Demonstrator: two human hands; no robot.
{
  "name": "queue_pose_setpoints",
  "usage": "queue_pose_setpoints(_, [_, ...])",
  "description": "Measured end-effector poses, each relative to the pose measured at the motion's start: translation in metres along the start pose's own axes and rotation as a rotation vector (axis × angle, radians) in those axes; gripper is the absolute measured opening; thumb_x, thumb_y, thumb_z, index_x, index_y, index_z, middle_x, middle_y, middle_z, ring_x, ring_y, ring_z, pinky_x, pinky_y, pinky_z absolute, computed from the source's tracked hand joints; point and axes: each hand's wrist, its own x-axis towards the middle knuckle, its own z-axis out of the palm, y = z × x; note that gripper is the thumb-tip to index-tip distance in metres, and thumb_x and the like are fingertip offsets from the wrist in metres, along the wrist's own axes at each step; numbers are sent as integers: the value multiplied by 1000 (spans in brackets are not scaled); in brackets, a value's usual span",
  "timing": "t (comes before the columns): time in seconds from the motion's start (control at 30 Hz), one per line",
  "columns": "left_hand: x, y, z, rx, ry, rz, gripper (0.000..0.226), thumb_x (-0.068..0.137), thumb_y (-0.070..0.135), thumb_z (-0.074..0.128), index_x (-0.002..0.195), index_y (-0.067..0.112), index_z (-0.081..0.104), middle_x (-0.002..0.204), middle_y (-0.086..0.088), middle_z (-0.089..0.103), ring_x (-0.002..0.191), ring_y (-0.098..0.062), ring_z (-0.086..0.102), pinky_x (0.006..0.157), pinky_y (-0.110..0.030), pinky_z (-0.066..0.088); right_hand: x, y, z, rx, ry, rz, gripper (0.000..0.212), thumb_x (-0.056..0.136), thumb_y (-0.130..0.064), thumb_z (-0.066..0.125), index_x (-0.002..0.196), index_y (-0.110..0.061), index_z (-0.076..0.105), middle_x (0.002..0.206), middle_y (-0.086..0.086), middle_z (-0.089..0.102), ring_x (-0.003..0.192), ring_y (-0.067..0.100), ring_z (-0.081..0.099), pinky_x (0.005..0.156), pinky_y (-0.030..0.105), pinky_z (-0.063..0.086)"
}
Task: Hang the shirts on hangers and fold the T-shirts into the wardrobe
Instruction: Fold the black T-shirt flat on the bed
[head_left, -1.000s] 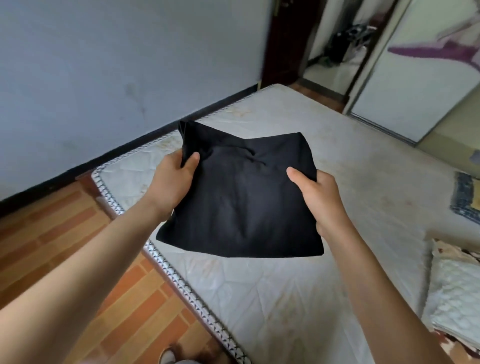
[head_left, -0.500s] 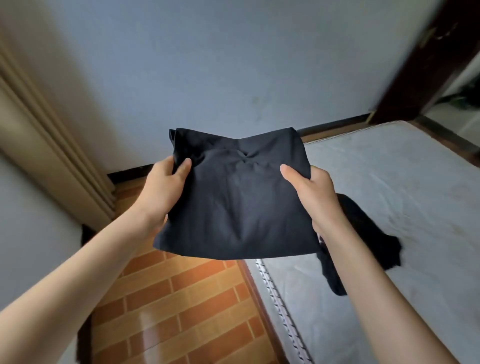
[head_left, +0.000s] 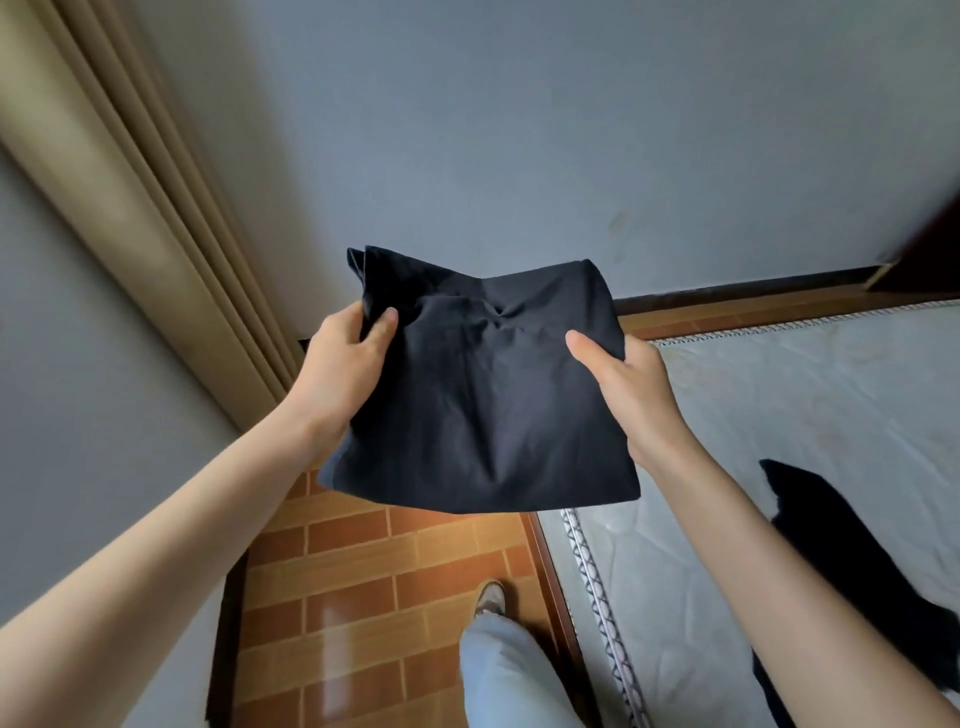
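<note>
A folded black T-shirt (head_left: 483, 395) is held flat in the air before me, above the brick-patterned floor. My left hand (head_left: 340, 364) grips its left edge, thumb on top and fingers underneath. My right hand (head_left: 628, 389) grips its right edge the same way. A second black garment (head_left: 852, 561) lies crumpled on the mattress at the lower right, partly hidden behind my right forearm. No wardrobe interior or hanger is in view.
A bare white mattress (head_left: 779, 415) with a patterned edge fills the right side. A beige frame (head_left: 130, 208) slants down the left against grey walls. My leg in light jeans (head_left: 509, 670) and a shoe stand on the orange tile floor (head_left: 363, 571).
My view has swung left, away from the bed toward the wall and beige frame. The folded T-shirt stayed between both hands. The second black garment came into view on the mattress.
</note>
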Motion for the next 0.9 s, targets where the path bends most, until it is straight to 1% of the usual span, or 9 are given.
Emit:
queue_pose_setpoints(0.07, [30, 4, 4, -5, 22, 3, 20, 102, 31, 50, 100, 20, 66, 102, 1, 72, 98, -16, 68, 91, -40, 55, 35, -6, 7, 16, -35, -9, 24, 90, -29, 69, 92, -5, 68, 97, 9, 74, 95, 27, 70, 87, 48, 55])
queue_pose_setpoints(0.2, [91, 24, 19, -59, 51, -5, 17, 102, 29, 48, 100, 24, 65, 97, 9, 72, 88, -4, 68, 73, -19, 52, 110, -28, 15, 30, -73, -15, 30, 86, -35, 71, 94, -6, 69, 99, 9, 75, 96, 28, 70, 91, 52, 54])
queue_pose_setpoints(0.27, [122, 32, 25, -54, 63, 0, 17, 102, 29, 48, 99, 26, 65, 96, 9, 72, 87, -3, 69, 72, -18, 51, 146, -38, 19, 20, -99, -18, 35, 81, -41, 71, 93, -8, 70, 96, 6, 75, 94, 27, 71, 91, 54, 54])
queue_pose_setpoints(0.43, [191, 45, 37, -123, 59, -43, 19, 101, 30, 51, 101, 20, 67, 92, 7, 75, 86, -6, 71, 68, -19, 53, 220, -63, 21, 31, -126, -3, 21, 90, -31, 69, 92, -10, 71, 96, 4, 76, 94, 24, 71, 89, 48, 55])
queue_pose_setpoints(0.57, [243, 54, 49, -166, 26, -91, 23, 101, 33, 52, 108, 17, 66, 95, 5, 75, 88, -11, 72, 64, -21, 54, 269, -77, 21, 14, -104, -4, 22, 90, -32, 69, 94, -11, 72, 97, 4, 76, 94, 24, 71, 91, 50, 55])
queue_pose_setpoints(0.67, [288, 59, 62, -165, -9, -96, 21, 101, 34, 51, 104, 19, 66, 91, 7, 75, 86, -11, 72, 65, -23, 55, 301, -83, 24, 22, -65, -2, 23, 91, -32, 68, 96, -9, 71, 98, 6, 75, 95, 26, 71, 89, 48, 55])
queue_pose_setpoints(0.73, [320, 60, 71, -167, -47, -98, 23, 101, 35, 51, 106, 19, 66, 97, 4, 75, 92, -14, 71, 76, -31, 57, 322, -83, 27, 39, -20, 3, 21, 91, -32, 68, 94, -11, 71, 96, 4, 75, 92, 24, 71, 84, 42, 57])
queue_pose_setpoints(0.8, [352, 59, 78, -180, -96, -95, 22, 101, 34, 51, 108, 19, 66, 102, 2, 75, 97, -15, 70, 84, -33, 55, 346, -82, 33, 52, 16, 12, 19, 91, -31, 68, 92, -12, 71, 93, 2, 76, 90, 22, 72, 79, 37, 57])
queue_pose_setpoints(0.9, [403, 57, 80, -202, -144, -104, 21, 101, 32, 51, 106, 18, 66, 102, 1, 75, 97, -14, 70, 85, -31, 55, 388, -83, 51, 61, 40, 38, 22, 91, -30, 68, 96, -10, 71, 95, 4, 76, 92, 24, 72, 84, 41, 57])
